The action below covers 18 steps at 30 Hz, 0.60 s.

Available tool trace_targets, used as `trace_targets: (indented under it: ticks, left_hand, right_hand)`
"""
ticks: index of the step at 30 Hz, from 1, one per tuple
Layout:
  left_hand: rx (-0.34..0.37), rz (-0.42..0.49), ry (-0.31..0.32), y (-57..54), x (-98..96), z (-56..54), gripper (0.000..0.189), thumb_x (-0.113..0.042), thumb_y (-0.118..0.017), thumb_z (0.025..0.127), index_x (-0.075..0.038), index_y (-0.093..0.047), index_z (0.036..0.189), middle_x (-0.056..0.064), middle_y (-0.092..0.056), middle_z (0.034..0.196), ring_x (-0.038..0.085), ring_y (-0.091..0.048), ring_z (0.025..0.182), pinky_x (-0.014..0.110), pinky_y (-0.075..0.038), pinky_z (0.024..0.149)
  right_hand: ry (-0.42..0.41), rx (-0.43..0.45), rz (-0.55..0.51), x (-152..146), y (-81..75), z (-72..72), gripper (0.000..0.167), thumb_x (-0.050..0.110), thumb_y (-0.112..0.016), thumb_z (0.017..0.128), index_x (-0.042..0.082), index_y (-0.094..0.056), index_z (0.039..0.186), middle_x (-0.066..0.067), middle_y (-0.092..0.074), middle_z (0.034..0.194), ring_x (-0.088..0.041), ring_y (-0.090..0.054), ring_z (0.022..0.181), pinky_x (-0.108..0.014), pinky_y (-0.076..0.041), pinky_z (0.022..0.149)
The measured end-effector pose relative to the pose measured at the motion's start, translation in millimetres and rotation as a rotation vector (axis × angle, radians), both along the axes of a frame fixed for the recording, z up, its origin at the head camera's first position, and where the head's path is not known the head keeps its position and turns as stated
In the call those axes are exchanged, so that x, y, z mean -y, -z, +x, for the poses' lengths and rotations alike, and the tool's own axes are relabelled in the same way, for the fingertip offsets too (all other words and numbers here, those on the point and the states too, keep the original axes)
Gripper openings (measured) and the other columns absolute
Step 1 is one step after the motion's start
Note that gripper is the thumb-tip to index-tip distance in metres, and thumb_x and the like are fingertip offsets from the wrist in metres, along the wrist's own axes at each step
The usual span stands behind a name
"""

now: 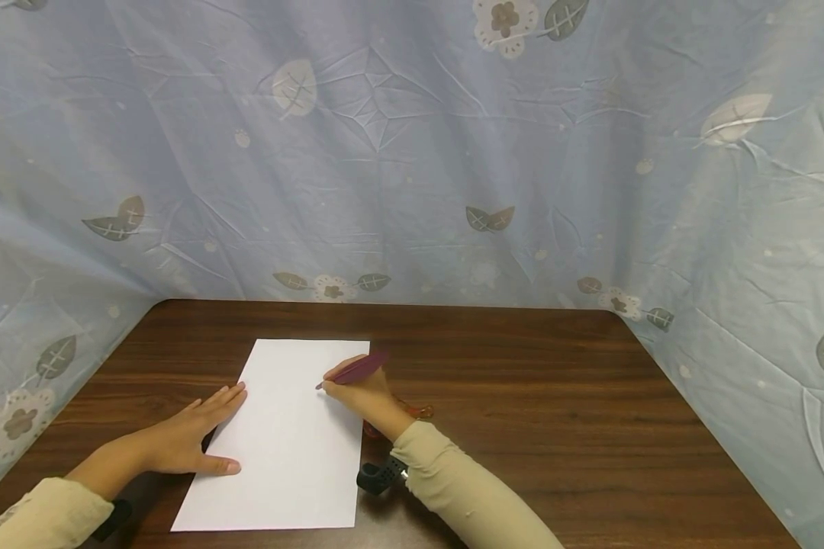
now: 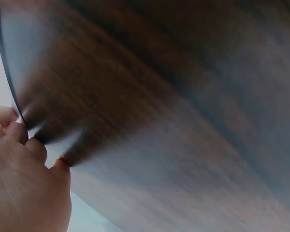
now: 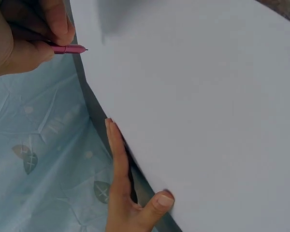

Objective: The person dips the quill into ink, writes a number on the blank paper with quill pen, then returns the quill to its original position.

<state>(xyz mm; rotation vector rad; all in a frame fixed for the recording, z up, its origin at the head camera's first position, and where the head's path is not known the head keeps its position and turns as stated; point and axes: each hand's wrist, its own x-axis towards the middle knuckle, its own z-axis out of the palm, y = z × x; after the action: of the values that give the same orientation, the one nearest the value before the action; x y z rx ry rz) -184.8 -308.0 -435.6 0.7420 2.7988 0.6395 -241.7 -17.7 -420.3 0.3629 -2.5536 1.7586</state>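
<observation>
A white sheet of paper (image 1: 281,457) lies on the brown table, with no marks visible on it. At its left edge rests my left hand (image 1: 185,435), fingers straight, the thumb and fingertips on the paper's margin. My right hand (image 1: 360,393) pinches a maroon pen (image 1: 358,369) with a wide upper part over the sheet's upper right. In the right wrist view the pink barrel of the pen (image 3: 70,49) ends in a fine dark point; whether it touches the paper I cannot tell. The left wrist view shows part of my left hand (image 2: 29,179) beside the wood surface.
The wood-grain table (image 1: 556,427) stretches to the right of the sheet. A reddish-brown thing (image 1: 422,412) lies partly hidden behind the right wrist. A black strapped device (image 1: 378,476) is at the right forearm. Pale blue leaf-patterned cloth (image 1: 398,168) hangs around the table.
</observation>
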Motion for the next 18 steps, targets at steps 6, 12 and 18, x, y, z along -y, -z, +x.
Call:
trace_targets:
  ticks: [6,12,18]
  left_hand:
    - [0.012,0.015,-0.001,-1.2,-0.8,0.2,0.106,-0.049,-0.077,0.075,0.006,-0.023,0.148,0.029,-0.018,0.154,0.056,-0.015,0.137,0.077,-0.011,0.099]
    - [0.003,0.008,0.004,-0.7,-0.4,-1.4,0.106,-0.049,-0.076,0.075,0.006,-0.023,0.148,0.029,-0.018,0.154,0.055,-0.016,0.138,0.077,-0.012,0.099]
    - [-0.007,-0.008,0.003,0.9,-0.1,-0.3,0.106,-0.050,-0.076,0.075,0.006,-0.023,0.148,0.029,-0.019,0.154,0.056,-0.017,0.137,0.077,-0.013,0.098]
  right_hand:
    - [-0.008,-0.044,-0.042,2.8,3.0,-1.3,0.005,0.002,-0.075,0.071,0.004,-0.076,0.075,-0.004,-0.073,0.077,0.000,-0.059,0.066,-0.014,-0.047,0.062]
    - [0.004,-0.077,-0.017,3.9,5.1,-2.6,0.003,0.005,-0.076,0.071,0.006,-0.076,0.075,-0.002,-0.073,0.078,-0.004,-0.063,0.074,-0.017,-0.047,0.074]
    - [-0.025,-0.068,-0.069,5.1,9.9,-2.3,0.004,0.000,-0.074,0.071,0.000,-0.074,0.075,-0.007,-0.073,0.078,-0.003,-0.062,0.073,-0.017,-0.047,0.075]
